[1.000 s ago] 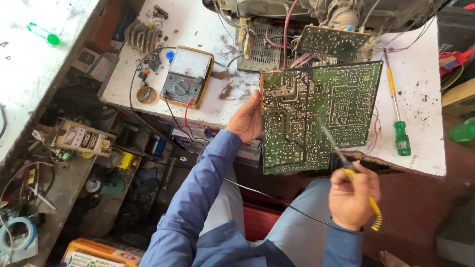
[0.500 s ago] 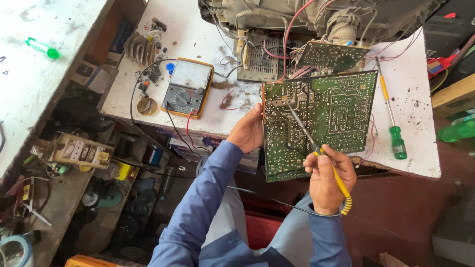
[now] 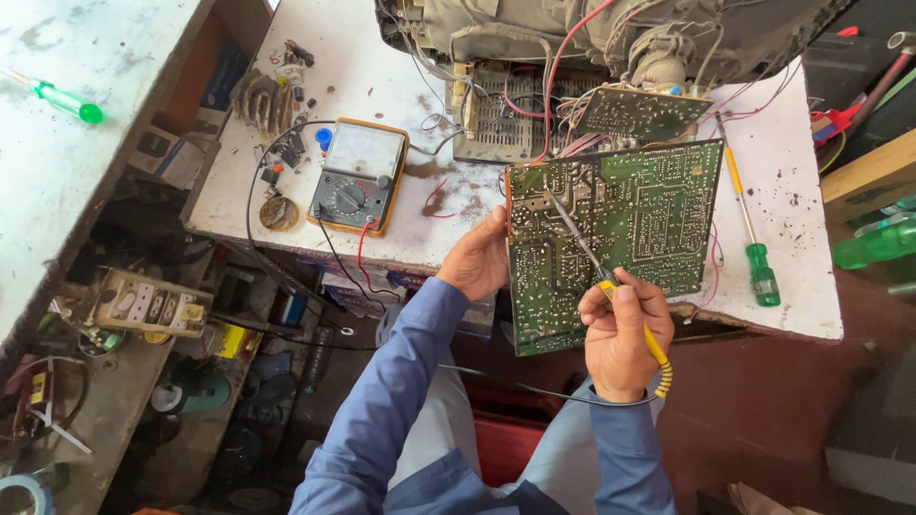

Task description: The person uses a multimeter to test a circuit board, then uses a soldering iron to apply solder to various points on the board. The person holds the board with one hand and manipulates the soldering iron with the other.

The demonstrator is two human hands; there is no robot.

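Bringing the soldering iron point(image 3: 611, 277) in: right hand point(image 3: 620, 334), off the board a sec ago, now grips it w/ tip on the green circuit board point(image 3: 630, 219). Left hand point(image 3: 477, 259) clasps the board's edge, propped at the counter point(image 3: 792, 191) front.

— Where your left hand point(image 3: 480, 259) grips the green circuit board point(image 3: 620, 229), can you see your fingers?

— No. They go behind the board's left edge; only the back of the hand and the thumb show. Your right hand point(image 3: 620, 334) covers most of the soldering iron's yellow handle point(image 3: 656, 355), and whether its tip touches the board is too small to tell.

— And along the top of the frame?

— The opened television chassis point(image 3: 611, 38) is cut off by the upper edge. At lower left, the roll of tape point(image 3: 24, 491) is clipped by the corner, and the shelves under your table point(image 3: 382, 57) sit in shadow, their contents unclear.
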